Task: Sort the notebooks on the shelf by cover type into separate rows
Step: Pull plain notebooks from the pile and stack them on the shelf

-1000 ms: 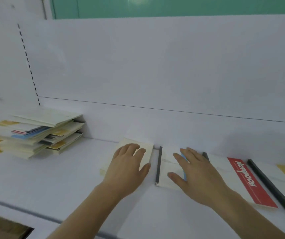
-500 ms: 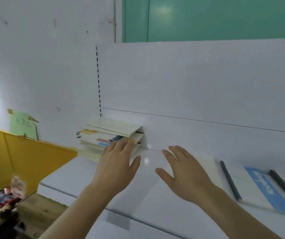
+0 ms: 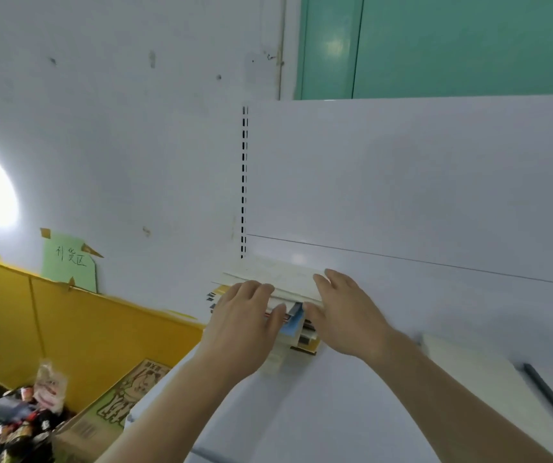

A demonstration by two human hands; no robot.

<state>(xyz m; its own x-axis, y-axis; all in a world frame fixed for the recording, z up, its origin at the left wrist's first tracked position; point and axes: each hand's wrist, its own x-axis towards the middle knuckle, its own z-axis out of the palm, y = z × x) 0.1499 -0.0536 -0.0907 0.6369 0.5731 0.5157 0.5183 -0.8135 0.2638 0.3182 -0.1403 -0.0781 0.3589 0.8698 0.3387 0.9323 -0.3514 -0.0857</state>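
A person's two bare arms reach forward over a white shelf (image 3: 352, 396) toward a loose stack of notebooks (image 3: 293, 324) at its far left end, against the white back panel (image 3: 402, 182). The left hand (image 3: 241, 324) lies on the left side of the stack, fingers nearly straight and spread over the upper covers, thumb angled toward the middle. The right hand (image 3: 345, 312) sits at the stack's right side, fingers extended along the edge of the top cream notebook (image 3: 285, 279); I cannot tell whether either hand has actually closed on anything. Neither hand is curled tight.

The stack is uneven: thin books splay out at different angles, with blue, yellow and striped covers showing between the hands. On the near right of the shelf lies a pale notebook (image 3: 475, 372), and just beyond it a dark spine (image 3: 549, 392) of another.

These notebooks look light, thin and flexible, with smooth covers likely to slide on one another. Lifting the pile from the top alone would probably let the lower books fan out or drop off the shelf's left end. A safer hold, in my judgement, is both long sides squeezed together, or one book pinched at its spine.

Below left are a yellow wall panel (image 3: 84, 329), a green paper note (image 3: 67, 262) and a cardboard box (image 3: 77, 426) of small packets.
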